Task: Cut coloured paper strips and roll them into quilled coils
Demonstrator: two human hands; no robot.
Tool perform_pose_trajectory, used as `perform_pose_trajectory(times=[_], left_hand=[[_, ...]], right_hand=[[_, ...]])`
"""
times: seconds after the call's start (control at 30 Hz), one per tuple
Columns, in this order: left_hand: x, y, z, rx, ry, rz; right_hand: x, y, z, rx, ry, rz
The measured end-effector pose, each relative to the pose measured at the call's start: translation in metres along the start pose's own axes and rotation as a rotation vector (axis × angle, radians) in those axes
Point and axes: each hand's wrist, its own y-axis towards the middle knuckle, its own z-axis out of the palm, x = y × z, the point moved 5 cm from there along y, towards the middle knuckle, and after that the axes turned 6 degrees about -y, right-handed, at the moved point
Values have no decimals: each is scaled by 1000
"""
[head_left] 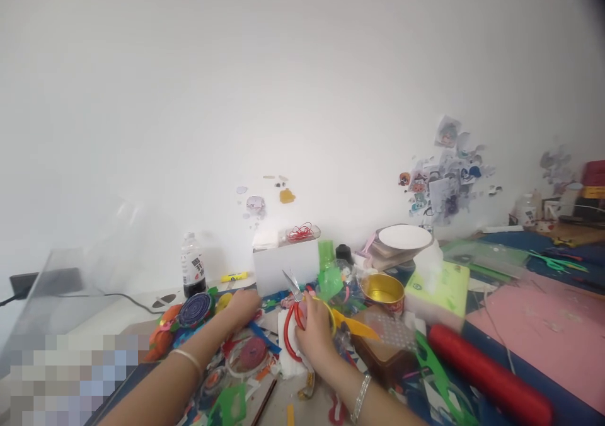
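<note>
My right hand (316, 331) is closed around the red-handled scissors (289, 334), whose metal blades point up and away. Yellow handles show just beyond its fingers, beside an orange piece (359, 326). My left hand (244, 307) reaches over the scraps left of the scissors; its fingers are hidden, so its grip cannot be made out. A coiled blue roll (195, 309) lies left of that hand. Nearer the camera is a round pink coil (253, 353). White paper (288, 363) lies under the scissors.
A bottle (193, 268), a yellow glue stick (234, 277) and a white box (286, 265) stand along the wall. To the right are a gold tin (384, 289), a tissue pack (439, 293), a red roll (486, 375) and a pink sheet (548, 331).
</note>
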Motion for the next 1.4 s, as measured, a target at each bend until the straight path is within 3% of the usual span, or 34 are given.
perform_pose_trajectory(times=[0.13,0.23,0.33,0.47,0.57,0.67,0.8,0.87,0.97,1.17,1.27,1.4], left_hand=[[8,15,7,80,63,-105],[17,18,7,67,28,-157],[26,18,2,-17,-72,-195],[33,11,-15,-212,-289,-232],[31,-7,-28,-361,-486,-245],[23,-37,-33,-472,-663,-256],[5,-80,-24,-541,-865,-280],[0,-100,-14,-610,-1177,-340],[-8,-119,-3,-663,-1353,-393],[-16,-134,4,-719,-1357,-415],[-13,-137,4,-805,-1349,-368],[-8,-137,8,-802,-1378,-328]], right_hand=[[2,0,-3,12,29,28],[3,0,-4,13,41,38],[4,-1,-6,-9,66,35],[4,-1,-7,-1,122,58],[5,0,-12,-27,196,77],[12,1,-21,-77,272,5],[23,-3,-28,-72,362,-113],[28,-8,-29,-32,373,-181],[40,-19,-29,41,319,-333],[55,-38,-16,187,191,-488],[56,-42,-8,188,115,-550],[53,-44,-2,173,45,-593]])
